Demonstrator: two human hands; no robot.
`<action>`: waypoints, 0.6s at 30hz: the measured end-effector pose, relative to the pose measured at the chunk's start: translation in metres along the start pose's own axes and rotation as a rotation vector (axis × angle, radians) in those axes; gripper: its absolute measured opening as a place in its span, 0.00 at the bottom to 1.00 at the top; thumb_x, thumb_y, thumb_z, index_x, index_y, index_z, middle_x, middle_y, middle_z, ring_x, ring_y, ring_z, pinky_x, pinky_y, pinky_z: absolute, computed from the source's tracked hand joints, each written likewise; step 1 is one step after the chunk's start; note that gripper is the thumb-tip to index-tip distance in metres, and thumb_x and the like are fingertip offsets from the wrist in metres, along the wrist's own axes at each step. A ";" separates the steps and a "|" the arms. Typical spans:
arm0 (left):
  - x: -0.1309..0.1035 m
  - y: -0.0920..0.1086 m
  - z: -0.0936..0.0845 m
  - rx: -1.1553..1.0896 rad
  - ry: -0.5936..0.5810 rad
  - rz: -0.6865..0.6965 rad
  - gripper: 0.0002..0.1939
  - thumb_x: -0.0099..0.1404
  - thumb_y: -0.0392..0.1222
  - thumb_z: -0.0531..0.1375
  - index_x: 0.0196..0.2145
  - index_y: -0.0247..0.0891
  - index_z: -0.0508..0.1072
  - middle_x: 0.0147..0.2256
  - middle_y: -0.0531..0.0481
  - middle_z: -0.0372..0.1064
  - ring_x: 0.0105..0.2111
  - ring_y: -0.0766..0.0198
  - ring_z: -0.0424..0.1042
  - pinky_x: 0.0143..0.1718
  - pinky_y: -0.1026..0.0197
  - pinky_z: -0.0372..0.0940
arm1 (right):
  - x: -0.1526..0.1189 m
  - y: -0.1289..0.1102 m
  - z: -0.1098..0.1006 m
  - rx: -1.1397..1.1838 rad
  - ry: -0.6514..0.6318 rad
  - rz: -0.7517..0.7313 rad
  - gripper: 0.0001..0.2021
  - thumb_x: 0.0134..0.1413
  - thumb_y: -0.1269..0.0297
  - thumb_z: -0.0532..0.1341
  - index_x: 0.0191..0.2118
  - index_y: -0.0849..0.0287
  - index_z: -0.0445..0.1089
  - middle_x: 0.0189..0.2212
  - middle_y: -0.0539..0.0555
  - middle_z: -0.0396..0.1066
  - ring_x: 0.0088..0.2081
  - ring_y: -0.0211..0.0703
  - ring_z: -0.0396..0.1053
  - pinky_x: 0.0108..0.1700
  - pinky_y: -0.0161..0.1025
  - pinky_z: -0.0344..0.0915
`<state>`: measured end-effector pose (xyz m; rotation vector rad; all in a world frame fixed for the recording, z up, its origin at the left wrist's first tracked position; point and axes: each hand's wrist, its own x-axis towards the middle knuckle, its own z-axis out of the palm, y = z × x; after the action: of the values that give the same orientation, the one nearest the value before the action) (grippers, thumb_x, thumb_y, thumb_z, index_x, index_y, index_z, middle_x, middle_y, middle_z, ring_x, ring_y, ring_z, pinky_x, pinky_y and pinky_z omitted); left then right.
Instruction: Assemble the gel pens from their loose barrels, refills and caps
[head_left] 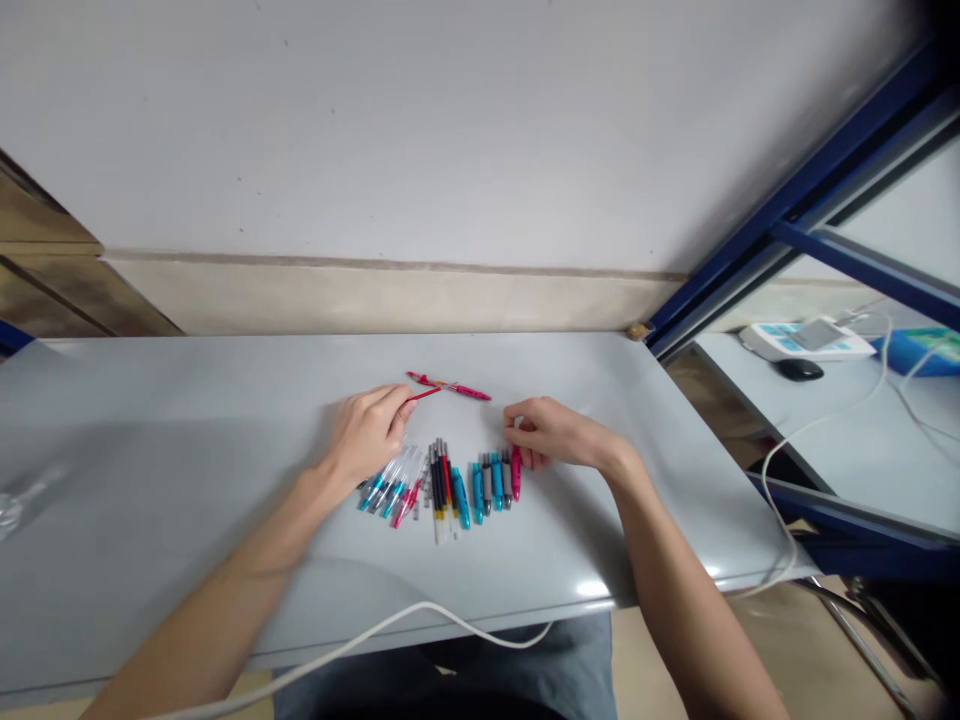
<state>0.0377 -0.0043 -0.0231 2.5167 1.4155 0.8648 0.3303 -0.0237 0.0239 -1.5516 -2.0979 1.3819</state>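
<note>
My left hand (pixel 369 428) pinches a thin red pen refill (pixel 427 394), whose far end points right. That end crosses over a pink pen (pixel 471 392) lying at the back. To the right, my right hand (pixel 553 430) is curled with thumb and fingers together; whatever may be between them is hidden. Just below its fingers lies a pink pen grip section (pixel 516 478), beside a row of blue and grey ones (pixel 478 490). Clear pen barrels with coloured ends (pixel 390 495) are spread below my left hand. Several dark and red refills (pixel 439 480) lie between the groups.
The grey table (pixel 187 480) backs onto a wall. A white cable (pixel 420 606) hangs across its front edge. At far left is a clear plastic item (pixel 11 512). Beyond the blue frame (pixel 720 260), a black mouse (pixel 799 369) and white device (pixel 806 338) sit on another table.
</note>
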 end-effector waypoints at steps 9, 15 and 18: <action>-0.001 0.010 0.002 -0.130 0.083 0.167 0.13 0.76 0.39 0.51 0.36 0.38 0.72 0.28 0.50 0.69 0.29 0.63 0.68 0.34 0.59 0.63 | 0.021 -0.016 0.025 0.573 0.226 -0.307 0.20 0.57 0.57 0.67 0.54 0.57 0.75 0.29 0.51 0.75 0.22 0.33 0.61 0.21 0.34 0.57; 0.002 0.012 0.005 -0.128 0.080 0.291 0.14 0.75 0.36 0.50 0.40 0.38 0.75 0.34 0.46 0.75 0.35 0.61 0.73 0.39 0.55 0.69 | 0.038 -0.023 0.061 0.969 0.246 -0.335 0.12 0.55 0.57 0.69 0.43 0.57 0.80 0.35 0.56 0.79 0.30 0.38 0.73 0.28 0.35 0.68; 0.002 0.012 0.004 -0.152 0.077 0.294 0.13 0.75 0.36 0.51 0.45 0.37 0.76 0.37 0.45 0.77 0.37 0.60 0.74 0.40 0.54 0.70 | 0.042 -0.020 0.063 1.023 0.346 -0.317 0.13 0.53 0.56 0.70 0.41 0.59 0.80 0.33 0.55 0.77 0.29 0.38 0.71 0.28 0.34 0.68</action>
<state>0.0498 -0.0086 -0.0210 2.6361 0.9684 1.0826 0.2594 -0.0247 -0.0102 -0.8800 -1.0440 1.5282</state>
